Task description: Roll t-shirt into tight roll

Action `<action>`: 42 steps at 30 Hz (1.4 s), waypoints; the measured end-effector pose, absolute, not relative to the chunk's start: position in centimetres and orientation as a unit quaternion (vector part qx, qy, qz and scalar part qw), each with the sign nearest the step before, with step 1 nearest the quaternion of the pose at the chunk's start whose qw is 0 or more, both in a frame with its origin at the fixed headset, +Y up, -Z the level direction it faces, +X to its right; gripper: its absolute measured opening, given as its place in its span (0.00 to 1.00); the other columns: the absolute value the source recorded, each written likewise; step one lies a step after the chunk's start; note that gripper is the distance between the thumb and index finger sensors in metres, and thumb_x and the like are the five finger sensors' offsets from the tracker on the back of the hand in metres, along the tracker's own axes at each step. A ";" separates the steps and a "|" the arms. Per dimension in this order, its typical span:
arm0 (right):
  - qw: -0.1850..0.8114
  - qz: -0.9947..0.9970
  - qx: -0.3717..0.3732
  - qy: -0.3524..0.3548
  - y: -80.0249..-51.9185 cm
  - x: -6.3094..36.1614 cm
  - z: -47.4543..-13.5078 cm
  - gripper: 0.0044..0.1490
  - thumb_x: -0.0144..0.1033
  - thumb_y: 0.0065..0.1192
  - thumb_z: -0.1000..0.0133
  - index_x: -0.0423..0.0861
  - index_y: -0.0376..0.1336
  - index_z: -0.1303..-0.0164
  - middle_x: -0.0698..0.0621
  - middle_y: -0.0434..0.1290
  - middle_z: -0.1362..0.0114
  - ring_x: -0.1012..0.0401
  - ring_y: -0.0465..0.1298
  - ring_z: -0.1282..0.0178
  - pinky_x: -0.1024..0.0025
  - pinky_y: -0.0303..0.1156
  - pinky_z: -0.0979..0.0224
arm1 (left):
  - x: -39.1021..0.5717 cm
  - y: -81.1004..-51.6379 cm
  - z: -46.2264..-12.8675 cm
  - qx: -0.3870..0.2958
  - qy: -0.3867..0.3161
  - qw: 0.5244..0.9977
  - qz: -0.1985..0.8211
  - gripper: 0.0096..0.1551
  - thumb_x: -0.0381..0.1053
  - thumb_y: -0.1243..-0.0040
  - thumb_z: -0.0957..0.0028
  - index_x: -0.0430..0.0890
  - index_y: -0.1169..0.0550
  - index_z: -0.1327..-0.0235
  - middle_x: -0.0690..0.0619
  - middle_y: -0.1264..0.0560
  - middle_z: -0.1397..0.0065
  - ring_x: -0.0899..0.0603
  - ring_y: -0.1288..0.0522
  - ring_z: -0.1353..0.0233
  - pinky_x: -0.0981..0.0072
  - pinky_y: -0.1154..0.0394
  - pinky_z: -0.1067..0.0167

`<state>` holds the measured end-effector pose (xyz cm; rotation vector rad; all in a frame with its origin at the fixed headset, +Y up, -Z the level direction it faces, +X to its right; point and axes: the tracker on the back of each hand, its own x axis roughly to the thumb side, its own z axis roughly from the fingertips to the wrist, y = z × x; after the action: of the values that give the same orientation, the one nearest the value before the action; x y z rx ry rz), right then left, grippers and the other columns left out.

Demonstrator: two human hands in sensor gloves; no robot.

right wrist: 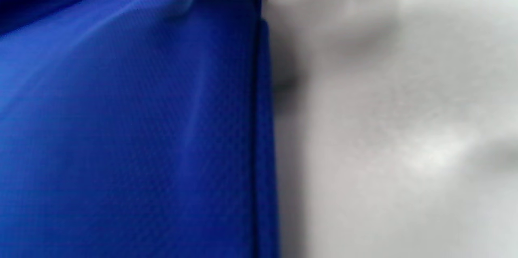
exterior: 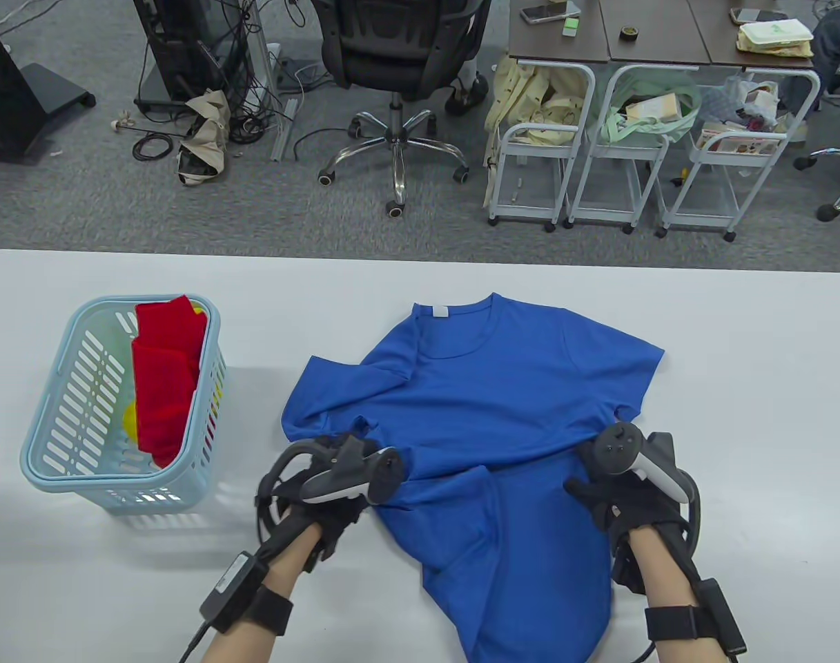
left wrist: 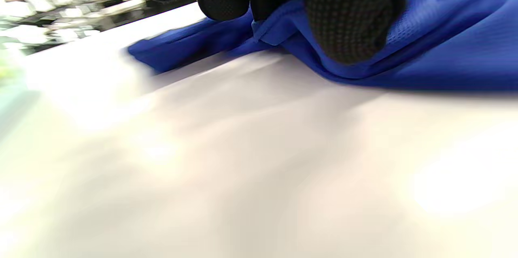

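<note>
A blue t-shirt (exterior: 489, 414) lies on the white table (exterior: 737, 387), collar toward the far edge, rumpled across the middle. My left hand (exterior: 350, 476) grips the shirt's left side below the sleeve. In the left wrist view its gloved fingertips (left wrist: 348, 15) pinch a fold of the blue t-shirt (left wrist: 425, 59) just above the table. My right hand (exterior: 599, 483) grips the shirt's right edge below the other sleeve. The right wrist view fills with blue t-shirt (right wrist: 129, 128) and its seam edge, with only a dark glove tip at the top.
A light blue plastic basket (exterior: 54, 442) holding red and yellow cloth stands at the table's left. Beyond the far edge are an office chair (exterior: 399, 69), white carts and desks. Bare white table lies to the right of the shirt.
</note>
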<state>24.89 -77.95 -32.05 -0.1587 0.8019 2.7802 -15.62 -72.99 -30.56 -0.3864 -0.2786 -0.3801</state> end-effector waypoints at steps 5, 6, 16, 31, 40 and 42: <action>0.065 0.959 -0.058 0.268 -78.8 23.7 -32.0 0.50 0.57 0.50 0.36 0.48 0.36 0.13 0.44 0.32 0.11 0.40 0.33 0.13 0.38 0.43 0.20 | -19.8 -72.3 -29.1 -0.143 -0.049 0.970 -0.190 0.22 0.48 0.39 0.44 0.72 0.20 0.41 0.50 0.41 0.09 0.36 0.40 0.13 0.35 0.41 0.23; 0.056 0.961 -0.052 0.267 -78.6 23.4 -31.9 0.50 0.57 0.50 0.36 0.48 0.37 0.12 0.44 0.33 0.11 0.39 0.33 0.13 0.38 0.44 0.20 | -19.7 -72.1 -28.7 -0.131 -0.041 0.974 -0.180 0.24 0.48 0.41 0.43 0.71 0.22 0.36 0.49 0.42 0.09 0.36 0.40 0.13 0.35 0.41 0.22; -0.031 0.955 0.054 0.291 -78.1 16.5 -29.0 0.55 0.61 0.57 0.41 0.41 0.45 0.13 0.37 0.44 0.12 0.37 0.50 0.13 0.40 0.53 0.22 | -9.4 -71.0 -29.4 -0.103 -0.131 0.975 -0.149 0.32 0.63 0.61 0.38 0.60 0.34 0.19 0.45 0.44 0.08 0.34 0.41 0.13 0.35 0.43 0.22; -0.032 0.954 0.043 0.296 -80.9 15.5 -30.7 0.62 0.66 0.48 0.42 0.39 0.32 0.14 0.34 0.32 0.14 0.35 0.38 0.14 0.37 0.47 0.21 | -15.0 -75.9 -28.4 -0.320 -0.158 0.928 -0.102 0.55 0.71 0.52 0.46 0.56 0.64 0.16 0.43 0.67 0.11 0.31 0.64 0.13 0.32 0.58 0.22; 0.026 0.949 0.033 0.313 -80.7 17.7 -31.9 0.58 0.61 0.47 0.39 0.43 0.28 0.15 0.39 0.26 0.14 0.38 0.30 0.14 0.38 0.40 0.19 | -20.8 -75.3 -25.0 -0.340 -0.135 0.920 -0.138 0.62 0.70 0.36 0.55 0.60 0.56 0.15 0.42 0.60 0.08 0.29 0.57 0.12 0.32 0.52 0.22; 0.059 0.948 0.033 0.311 -80.4 18.8 -32.0 0.57 0.60 0.48 0.39 0.46 0.27 0.15 0.43 0.24 0.14 0.41 0.27 0.14 0.39 0.36 0.19 | -20.9 -74.8 -25.1 -0.331 -0.121 0.922 -0.160 0.61 0.70 0.35 0.56 0.61 0.54 0.15 0.43 0.57 0.08 0.30 0.55 0.12 0.32 0.50 0.22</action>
<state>18.76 -80.43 -31.95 0.0985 0.9426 2.8712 -20.90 -74.79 -25.06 -0.6801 -0.2488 -0.3281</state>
